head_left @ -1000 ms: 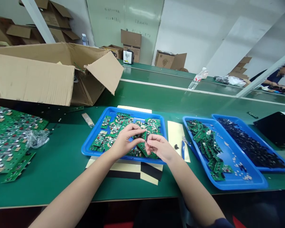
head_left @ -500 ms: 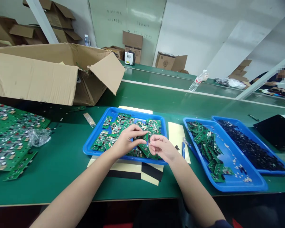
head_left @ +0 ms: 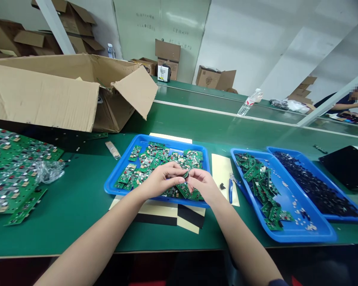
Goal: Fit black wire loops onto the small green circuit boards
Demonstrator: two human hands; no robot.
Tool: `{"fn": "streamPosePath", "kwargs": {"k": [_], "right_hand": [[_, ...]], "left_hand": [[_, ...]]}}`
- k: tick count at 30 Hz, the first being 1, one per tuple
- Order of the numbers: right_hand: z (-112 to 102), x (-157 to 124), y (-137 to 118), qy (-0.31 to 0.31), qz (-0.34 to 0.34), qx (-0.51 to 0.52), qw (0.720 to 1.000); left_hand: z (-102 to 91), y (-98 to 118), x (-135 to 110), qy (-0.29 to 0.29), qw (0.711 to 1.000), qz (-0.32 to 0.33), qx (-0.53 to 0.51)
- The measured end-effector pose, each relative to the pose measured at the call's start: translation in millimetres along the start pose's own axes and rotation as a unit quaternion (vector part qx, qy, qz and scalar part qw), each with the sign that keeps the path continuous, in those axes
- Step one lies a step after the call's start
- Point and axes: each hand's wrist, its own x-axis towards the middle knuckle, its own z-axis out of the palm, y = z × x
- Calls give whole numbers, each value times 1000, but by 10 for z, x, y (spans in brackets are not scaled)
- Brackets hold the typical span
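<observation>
Over the middle blue tray (head_left: pixel 110 180), which holds many small green circuit boards, both of my hands meet. My left hand (head_left: pixel 161 180) pinches one small circuit board (head_left: pixel 185 174), tilted on edge and mostly covered by the fingers. Against the board's right end, my right hand (head_left: pixel 203 183) is closed, thumb and fingers pressed together; what sits between them is too small and hidden to make out. Blue-handled cutters (head_left: pixel 230 190) and a small black part (head_left: pixel 222 186) lie on a pale yellow sheet (head_left: pixel 219 163) right of the tray.
At right, a blue tray (head_left: pixel 304 236) holds circuit boards and small pale bits; another tray of black parts (head_left: pixel 316 182) stands beyond it. Large board panels (head_left: pixel 12 171) and crumpled clear plastic (head_left: pixel 49 171) lie left, before an open cardboard box (head_left: pixel 41 95). A bottle (head_left: pixel 249 103) stands behind.
My right hand has come in closer to the left, its fingertips now against the circuit board. The board has turned and shows less of its face.
</observation>
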Motion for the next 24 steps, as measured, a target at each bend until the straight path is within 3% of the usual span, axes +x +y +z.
{"fn": "streamPosePath", "kwargs": {"k": [5,9,12,15,18,21,24], "right_hand": [[45,-38,6,74,-66,-93,991],[92,-56,42,123,-116,-151,974],[90,-56,69,159,-154,-187,957],[41,-49,73,185,-157,-154,958],[-10,-37,68,169,-191,-156,954],[-19,-22,75,115,-256,-226,933],[-7,-2,87,107,-274,-257,921]], "left_hand": [[34,26,25,24,996,-59,-58],[78,76,32,4,980,-108,-164],[103,99,21,7,962,-156,-225],[115,100,9,21,926,-224,-303],[127,86,4,27,893,-267,-360],[154,70,1,18,878,-281,-386],[188,68,0,14,869,-278,-410]]}}
